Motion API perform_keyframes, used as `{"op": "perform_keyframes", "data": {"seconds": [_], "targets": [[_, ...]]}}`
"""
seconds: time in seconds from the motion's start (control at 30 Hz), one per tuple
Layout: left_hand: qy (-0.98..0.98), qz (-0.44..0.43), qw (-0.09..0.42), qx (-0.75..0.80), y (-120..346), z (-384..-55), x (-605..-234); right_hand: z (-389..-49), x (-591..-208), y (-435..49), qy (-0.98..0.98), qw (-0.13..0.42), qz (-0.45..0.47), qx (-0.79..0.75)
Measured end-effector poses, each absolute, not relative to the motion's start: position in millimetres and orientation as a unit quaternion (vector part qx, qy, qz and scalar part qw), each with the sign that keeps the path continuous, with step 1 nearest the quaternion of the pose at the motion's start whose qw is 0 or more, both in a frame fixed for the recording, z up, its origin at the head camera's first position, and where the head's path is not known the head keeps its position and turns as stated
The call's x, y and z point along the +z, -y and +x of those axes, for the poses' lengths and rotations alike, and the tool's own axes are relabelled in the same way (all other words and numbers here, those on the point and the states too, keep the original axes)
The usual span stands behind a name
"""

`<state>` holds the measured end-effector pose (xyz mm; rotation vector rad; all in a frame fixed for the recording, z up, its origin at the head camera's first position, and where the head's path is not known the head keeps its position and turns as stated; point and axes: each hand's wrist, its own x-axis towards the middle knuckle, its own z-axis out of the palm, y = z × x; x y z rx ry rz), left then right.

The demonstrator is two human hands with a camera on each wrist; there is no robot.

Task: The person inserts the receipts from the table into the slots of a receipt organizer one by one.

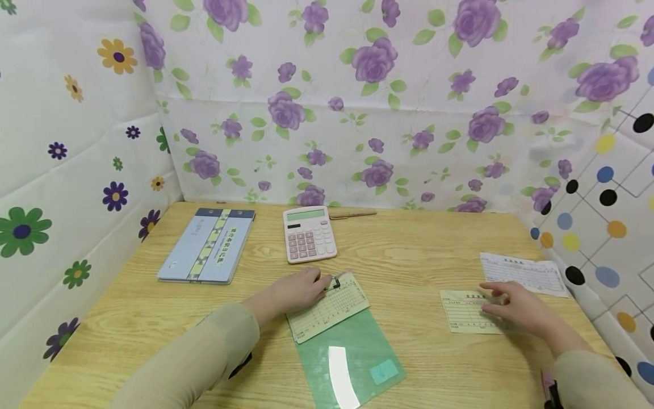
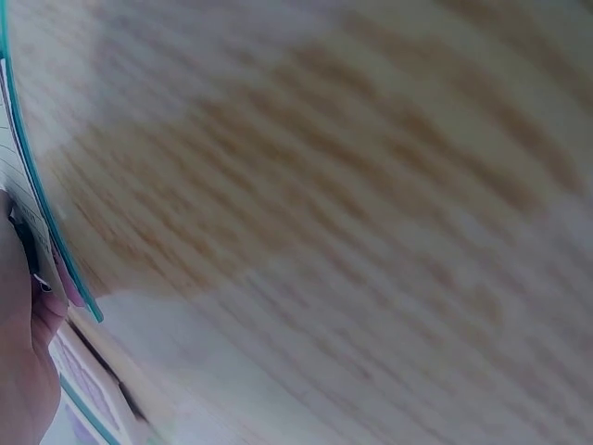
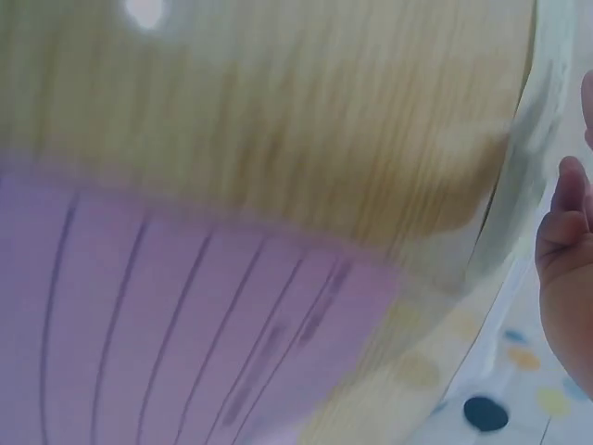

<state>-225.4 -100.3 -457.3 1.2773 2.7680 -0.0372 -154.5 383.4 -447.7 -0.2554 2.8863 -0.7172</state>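
My left hand (image 1: pixel 298 289) grips the top of a green translucent clipboard (image 1: pixel 352 335), its fingers by the black clip (image 1: pixel 334 283). Pale yellow printed forms (image 1: pixel 327 314) lie under that clip, askew over the board's upper part. In the left wrist view, the hand (image 2: pixel 23 343) is at the left edge, next to the board's teal rim (image 2: pixel 54 218). My right hand (image 1: pixel 518 309) hovers above a single yellow slip (image 1: pixel 462 312), fingers apart and holding nothing visible. A white slip (image 1: pixel 523 274) lies just beyond. The right wrist view shows a lined, pink-looking sheet (image 3: pixel 167 315).
A pink and white calculator (image 1: pixel 310 234) lies at the back middle of the wooden table, with a brown pen (image 1: pixel 353 215) beside it. Blue account books (image 1: pixel 208 244) are stacked at back left. Patterned cloth hangs behind and on both sides.
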Motion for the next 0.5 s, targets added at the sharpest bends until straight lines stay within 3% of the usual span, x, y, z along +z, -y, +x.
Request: {"op": "perform_keyframes", "data": {"seconds": [0.5], "targets": [[-0.906,0.421,0.038,-0.018,100.3,-224.5,-458.2,-142.0,-451.6,-434.7,-0.973,0.111,-0.066,-0.192]]}}
